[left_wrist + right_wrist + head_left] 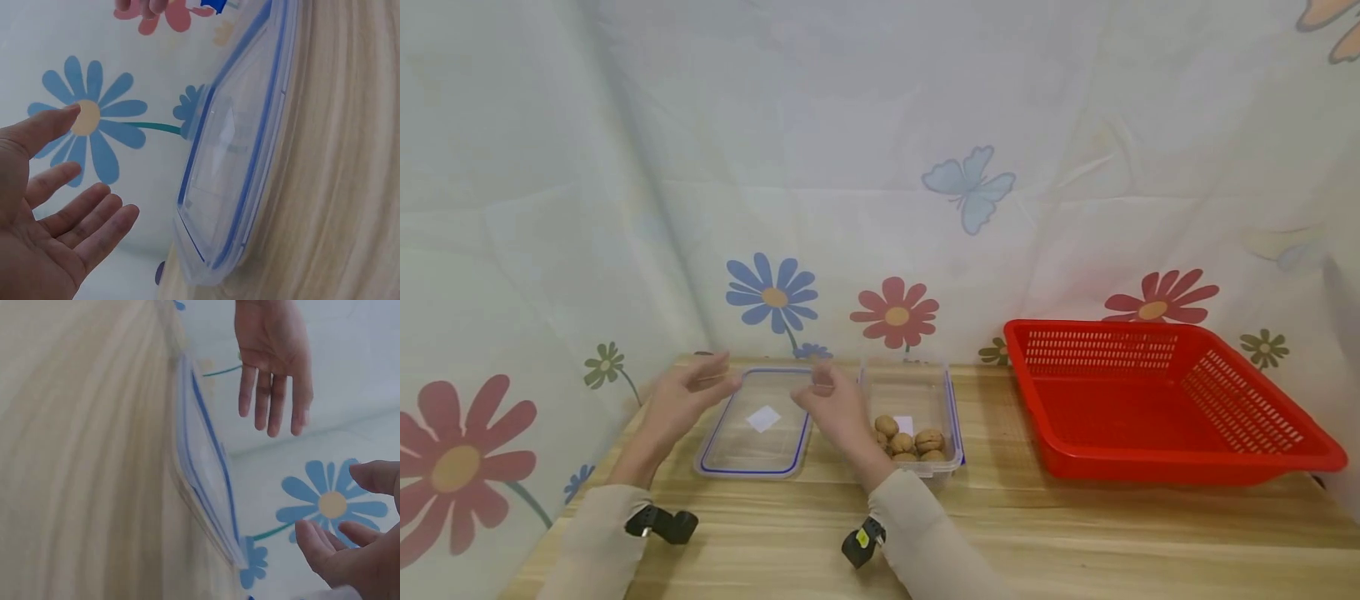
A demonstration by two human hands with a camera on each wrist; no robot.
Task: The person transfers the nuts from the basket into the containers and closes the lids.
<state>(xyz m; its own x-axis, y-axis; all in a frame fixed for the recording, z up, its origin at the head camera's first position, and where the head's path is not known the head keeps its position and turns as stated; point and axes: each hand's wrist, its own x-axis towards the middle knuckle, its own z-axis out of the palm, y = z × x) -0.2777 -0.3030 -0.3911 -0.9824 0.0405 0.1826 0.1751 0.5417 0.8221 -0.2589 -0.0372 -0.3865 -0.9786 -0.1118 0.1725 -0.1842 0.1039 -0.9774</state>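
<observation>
Flower-print cloth backs a wooden worktop (1075, 533). From the left, we note the left hand (681, 400) spread and holding nothing, just left of the clear lid (756, 425), which lies flat, off its box. The right hand (835, 408) hovers over the lid's right edge, fingers relaxed, gripping nothing. Next the clear box (951, 408) holding walnuts (910, 443), likely uncovered for access, then a red basket (1165, 400).

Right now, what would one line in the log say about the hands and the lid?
left hand: open, above lid | right hand: open, above lid | lid: flat on table | box: holds walnuts, uncovered
</observation>
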